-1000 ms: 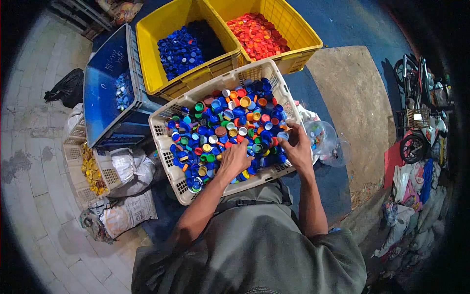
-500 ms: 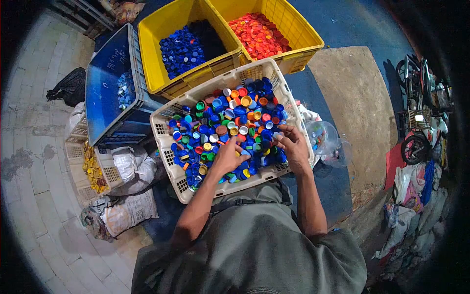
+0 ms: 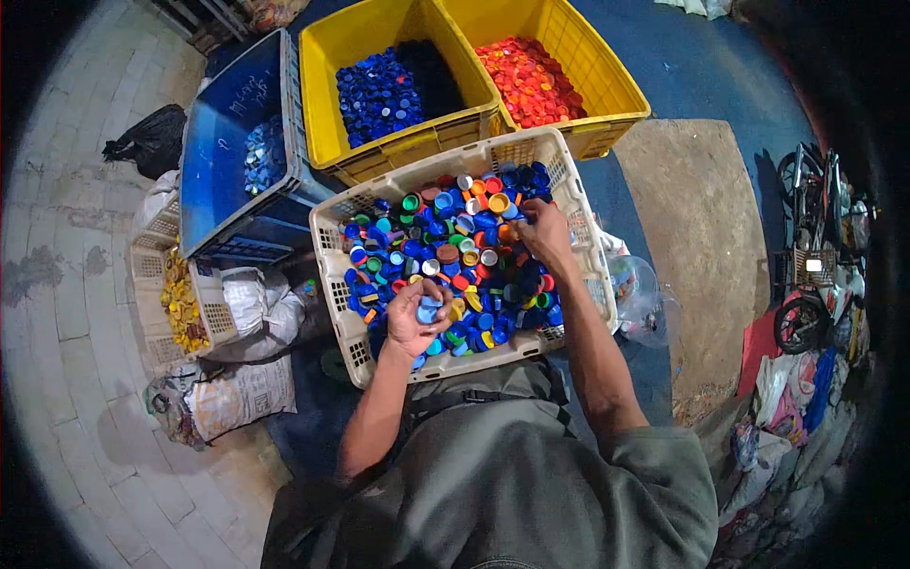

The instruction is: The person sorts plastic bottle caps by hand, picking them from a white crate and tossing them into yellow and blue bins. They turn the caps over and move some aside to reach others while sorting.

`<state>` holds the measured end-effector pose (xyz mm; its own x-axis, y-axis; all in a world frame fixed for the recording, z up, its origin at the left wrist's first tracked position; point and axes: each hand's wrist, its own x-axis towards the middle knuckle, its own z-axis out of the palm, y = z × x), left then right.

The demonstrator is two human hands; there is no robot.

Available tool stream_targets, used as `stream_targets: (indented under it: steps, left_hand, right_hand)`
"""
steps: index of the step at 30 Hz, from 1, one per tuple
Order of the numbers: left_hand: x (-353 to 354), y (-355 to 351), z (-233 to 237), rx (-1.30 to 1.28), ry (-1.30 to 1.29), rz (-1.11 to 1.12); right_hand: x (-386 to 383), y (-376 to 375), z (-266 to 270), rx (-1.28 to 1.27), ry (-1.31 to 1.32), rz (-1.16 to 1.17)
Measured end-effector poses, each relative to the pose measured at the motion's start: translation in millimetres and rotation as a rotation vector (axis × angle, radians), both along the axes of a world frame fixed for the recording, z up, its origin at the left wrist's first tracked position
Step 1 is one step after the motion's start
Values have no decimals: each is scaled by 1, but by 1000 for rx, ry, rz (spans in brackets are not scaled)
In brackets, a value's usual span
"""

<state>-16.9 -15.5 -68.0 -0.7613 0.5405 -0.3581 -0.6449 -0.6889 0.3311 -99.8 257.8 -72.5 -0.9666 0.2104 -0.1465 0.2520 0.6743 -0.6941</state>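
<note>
A cream plastic basket (image 3: 334, 327) full of mixed-colour bottle caps (image 3: 455, 254) lies in front of my body. Over its lower left part, my left hand (image 3: 417, 318) is turned partly palm up, its fingers curled round light blue caps (image 3: 429, 308). My right hand (image 3: 548, 237) reaches in at the upper right among blue and orange caps. Its fingers are bent down together, and what lies between the fingertips is too small to make out.
Beyond the basket stand a yellow bin (image 3: 327, 95) with dark blue caps and another yellow bin (image 3: 607, 66) with red caps. A blue bin (image 3: 213, 156) is at the left, above a crate (image 3: 152, 303) of yellow caps. Sacks (image 3: 242, 403) lie below; clear plastic (image 3: 637, 284) is at the right.
My left hand has moved down and left, turned over and closed on light blue caps. My right hand has moved up to the basket's upper right. The whole view has shifted slightly.
</note>
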Motion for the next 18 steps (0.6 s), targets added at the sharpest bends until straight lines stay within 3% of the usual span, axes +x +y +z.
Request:
stream_targets:
  steps: [3,7,11,15,18]
  left_hand:
    - [7,-7,-8,-141,-52,92]
    - [10,-15,6,-335,-103,205]
    - [14,-25,6,-494,-71,234]
    - [10,-25,3,-775,71,224]
    - [-9,-15,3,-1059,241,211]
  right_hand:
    - [-21,-9,-9,210,-64,67]
    - [-34,-8,-38,274,-80,135]
    - [-33,-17,-28,374,-52,168]
    - [-21,-12,-13,297,66,147]
    - [-6,-15,34,-98,-77,-12]
